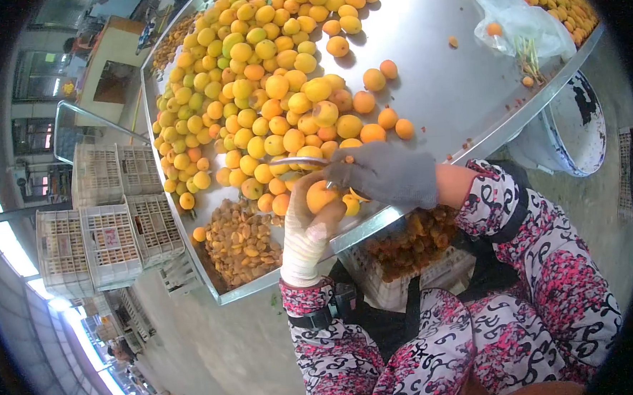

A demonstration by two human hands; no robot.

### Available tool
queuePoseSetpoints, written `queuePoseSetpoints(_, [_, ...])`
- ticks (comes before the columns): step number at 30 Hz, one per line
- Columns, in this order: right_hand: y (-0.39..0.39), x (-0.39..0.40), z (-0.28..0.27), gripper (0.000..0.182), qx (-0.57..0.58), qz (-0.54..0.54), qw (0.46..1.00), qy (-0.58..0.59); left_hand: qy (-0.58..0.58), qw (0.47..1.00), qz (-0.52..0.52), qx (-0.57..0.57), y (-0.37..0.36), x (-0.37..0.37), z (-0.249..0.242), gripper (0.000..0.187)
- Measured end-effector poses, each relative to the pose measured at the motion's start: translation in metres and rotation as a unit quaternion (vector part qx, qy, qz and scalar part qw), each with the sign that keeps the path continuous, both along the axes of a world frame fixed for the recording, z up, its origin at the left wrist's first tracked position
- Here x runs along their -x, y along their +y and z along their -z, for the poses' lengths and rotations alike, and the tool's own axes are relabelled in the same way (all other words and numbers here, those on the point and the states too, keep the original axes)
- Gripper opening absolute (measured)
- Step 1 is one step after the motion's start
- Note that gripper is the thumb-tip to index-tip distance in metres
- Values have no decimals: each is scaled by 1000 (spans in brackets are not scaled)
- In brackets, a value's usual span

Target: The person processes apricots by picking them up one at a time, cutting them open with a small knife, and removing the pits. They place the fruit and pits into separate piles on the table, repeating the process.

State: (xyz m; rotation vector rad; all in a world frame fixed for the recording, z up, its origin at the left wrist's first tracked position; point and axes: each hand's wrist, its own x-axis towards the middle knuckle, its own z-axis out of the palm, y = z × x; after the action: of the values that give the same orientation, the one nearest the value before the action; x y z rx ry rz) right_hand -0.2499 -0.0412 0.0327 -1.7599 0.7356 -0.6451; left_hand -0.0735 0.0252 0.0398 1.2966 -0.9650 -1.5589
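An orange apricot [321, 196] sits in the fingers of my left hand [305, 230], which is wrapped in white, over the near edge of the metal table. My right hand [390, 173], in a grey glove, is closed on a curved metal tool [297, 161], whose exact kind I cannot make out. Its thin metal tip seems to meet the apricot; the fingers partly cover the contact. Just beyond both hands lies a large heap of whole apricots [254, 93], yellow to orange, some greenish. A pile of small brown pits [238, 241] fills the table's near left corner.
Below the table edge, between my arms, a white crate [385, 283] holds orange-brown fruit pieces [412, 246]. Stacked plastic crates [107, 240] stand at left. A white bucket [577, 123] is on the right. A clear plastic bag [515, 22] lies on the metal table [431, 55].
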Motion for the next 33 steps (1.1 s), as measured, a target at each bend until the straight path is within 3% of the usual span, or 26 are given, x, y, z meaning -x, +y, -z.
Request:
queuePoseSetpoints(3, [0, -1, 0, 39, -42, -10, 999, 32, 14, 1000, -1, -9, 1, 4, -2, 51])
queuePoseSetpoints(6, [-1, -3, 4, 41, -28, -17, 997, 64, -2, 1000, 3, -24, 1, 4, -5, 50])
queuePoseSetpoints(8, [1, -5, 6, 52, 33, -5, 998, 59, -9, 999, 17, -36, 1, 5, -7, 50])
queuePoseSetpoints(10, [6, -6, 1, 51, 17, 12, 996, 83, 50, 998, -3, -29, 2, 10, -11, 48])
queuePoseSetpoints(14, [12, -13, 1, 45, 50, 41, 986, 157, 33, 999, 7, -27, 5, 4, 1, 45])
queuePoseSetpoints(16, [15, -15, -2, 43, 78, 56, 977, 190, -106, 994, 13, 14, 4, 7, 3, 40])
queuePoseSetpoints(20, [9, -13, -13, 35, 146, 76, 952, 257, -122, 988, -25, 88, -1, 20, -6, 36])
queuePoseSetpoints(22, [-7, -2, -1, 35, 170, 140, 944, 245, -226, 960, -85, 139, -1, 22, -13, 33])
queuePoseSetpoints(23, [-10, 2, 5, 34, 185, 200, 934, 231, -148, 967, -137, 155, -3, 24, -16, 36])
queuePoseSetpoints(24, [-9, 2, 2, 34, 189, 195, 935, 227, -222, 950, -130, 174, -6, 9, -13, 45])
queuePoseSetpoints(26, [-10, 3, -6, 35, 112, 181, 967, 142, -32, 984, -134, 116, -9, 0, -6, 51])
queuePoseSetpoints(27, [-5, 4, -5, 37, 97, 134, 984, 73, -34, 983, -138, 119, -9, -5, -5, 51])
queuePoseSetpoints(29, [-1, 3, -4, 38, 89, 97, 988, 80, 32, 989, -100, 106, -9, -11, -3, 54])
queuePoseSetpoints(33, [7, 0, -9, 41, 80, 18, 990, 119, 28, 989, -99, 110, -11, -8, -10, 56])
